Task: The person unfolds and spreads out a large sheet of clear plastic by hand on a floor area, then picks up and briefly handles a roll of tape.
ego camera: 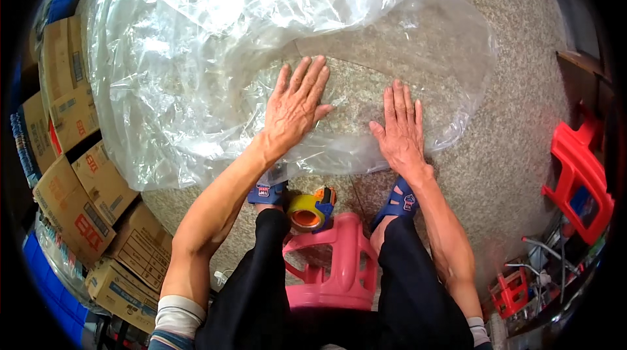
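A large sheet of clear plastic film lies wrinkled over the speckled floor in front of me. My left hand rests palm down on it, fingers spread and pointing away from me. To the right, my right hand is also palm down over the film near its close edge, thumb apart, holding nothing. Between my feet a yellow tape roll in a blue and orange dispenser stands on the floor, just beyond a pink plastic stool.
Cardboard boxes are stacked along the left, beside blue crates. My blue shoes are close to the film's near edge. At the right are a red plastic stool, a smaller red one and metal tubes.
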### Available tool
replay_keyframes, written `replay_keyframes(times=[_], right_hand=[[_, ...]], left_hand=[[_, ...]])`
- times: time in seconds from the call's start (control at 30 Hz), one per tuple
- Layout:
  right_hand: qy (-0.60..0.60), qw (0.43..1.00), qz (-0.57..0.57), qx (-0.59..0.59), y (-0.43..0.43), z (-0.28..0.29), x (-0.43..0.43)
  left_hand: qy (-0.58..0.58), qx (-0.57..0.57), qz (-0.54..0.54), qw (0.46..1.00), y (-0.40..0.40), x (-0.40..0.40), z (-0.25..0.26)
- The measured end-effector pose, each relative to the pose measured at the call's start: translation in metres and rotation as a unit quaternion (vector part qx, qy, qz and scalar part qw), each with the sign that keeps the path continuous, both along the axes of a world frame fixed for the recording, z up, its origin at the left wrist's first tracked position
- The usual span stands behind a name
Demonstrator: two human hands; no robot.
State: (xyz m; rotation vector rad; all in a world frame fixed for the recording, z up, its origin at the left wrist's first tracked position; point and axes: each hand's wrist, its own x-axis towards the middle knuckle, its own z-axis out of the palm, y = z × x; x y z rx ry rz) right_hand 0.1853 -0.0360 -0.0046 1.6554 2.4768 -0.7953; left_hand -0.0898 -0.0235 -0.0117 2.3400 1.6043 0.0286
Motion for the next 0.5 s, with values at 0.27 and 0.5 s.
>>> replay_keyframes(times=[0.27,0.5], right_hand=[[-0.023,1.0,-0.001,-0.006,-0.001,-0.005,0.009],[0.012,1.0,0.0,0.007,-0.002,0.021,0.01]], left_hand=[[-0.01,-0.085,-0.029,0.996,-0.045,-0.003,0.011],[-0.028,-0.087,-0.009,0.996,-0.061,0.004,0.029]])
